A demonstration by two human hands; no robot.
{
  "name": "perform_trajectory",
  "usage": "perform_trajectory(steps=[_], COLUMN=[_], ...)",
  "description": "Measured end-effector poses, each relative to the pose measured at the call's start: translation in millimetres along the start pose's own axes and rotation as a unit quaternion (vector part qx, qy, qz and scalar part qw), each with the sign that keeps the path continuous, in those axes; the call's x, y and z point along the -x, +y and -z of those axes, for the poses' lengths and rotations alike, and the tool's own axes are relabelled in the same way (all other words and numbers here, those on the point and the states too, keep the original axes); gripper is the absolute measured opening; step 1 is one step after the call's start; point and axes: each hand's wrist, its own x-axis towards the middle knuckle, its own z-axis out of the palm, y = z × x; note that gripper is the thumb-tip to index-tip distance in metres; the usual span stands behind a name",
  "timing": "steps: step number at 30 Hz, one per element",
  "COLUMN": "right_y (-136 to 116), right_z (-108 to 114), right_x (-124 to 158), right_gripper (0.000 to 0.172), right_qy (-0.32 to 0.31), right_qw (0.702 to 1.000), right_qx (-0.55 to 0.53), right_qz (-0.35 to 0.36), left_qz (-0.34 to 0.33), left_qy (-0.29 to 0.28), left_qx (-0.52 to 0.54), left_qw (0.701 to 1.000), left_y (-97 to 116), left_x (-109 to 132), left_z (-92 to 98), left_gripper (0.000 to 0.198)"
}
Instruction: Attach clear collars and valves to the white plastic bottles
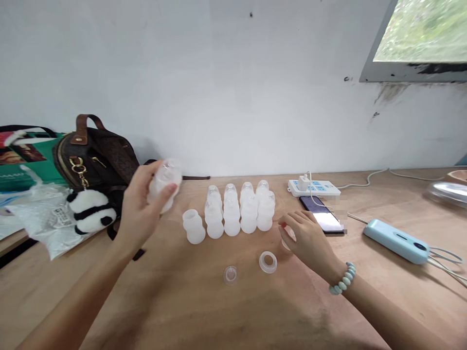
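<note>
A small translucent baby bottle (168,182) with a clear top is raised above the table, my left hand (140,204) wrapped round it. My right hand (308,238) is low over the tabletop, thumb and fingers curled at a clear cap (286,244) that they partly hide. Beside that hand lies a white screw ring (268,262). Closer to me is a small round clear nipple (230,275). Several frosted bottles with clear caps (231,214) stand upright in rows in the middle. An uncapped bottle (194,227) stands at their left end.
On the left are a brown backpack (100,150) with a panda plush (91,211), a plastic bag (47,214) and a green bag (32,160). To the right lie a power strip (324,187), a phone (323,216) and a light-blue device (396,238) with cables. A wall stands behind.
</note>
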Motion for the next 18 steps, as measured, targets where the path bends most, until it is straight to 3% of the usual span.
perform_trajectory(steps=[3,5,8,10,13,18], right_y=[-14,-26,-41,-49,-52,-41], right_z=[6,9,6,2,-6,-2], right_x=[4,8,14,17,20,19], right_gripper=[0.007,0.021,0.046,0.041,0.031,0.032], right_qy=[0.013,-0.043,-0.121,-0.126,-0.097,-0.079], right_qw=[0.981,0.943,0.874,0.848,0.837,0.854], right_qx=[-0.194,-0.330,-0.471,-0.514,-0.534,-0.507], right_qz=[-0.014,-0.014,-0.009,-0.026,-0.071,-0.086], left_qz=[-0.121,-0.186,-0.207,-0.223,-0.243,-0.203], left_qy=[-0.148,-0.234,-0.315,-0.330,-0.327,-0.352], left_qx=[-0.025,-0.056,-0.071,-0.052,-0.053,-0.176], left_qw=[0.981,0.953,0.924,0.916,0.912,0.897], left_y=[30,45,63,72,81,80], left_x=[26,47,74,84,89,87], left_z=[-5.4,-17.6,-40.3,-52.5,-60.5,-49.9], left_gripper=[0.043,0.049,0.047,0.035,0.031,0.041])
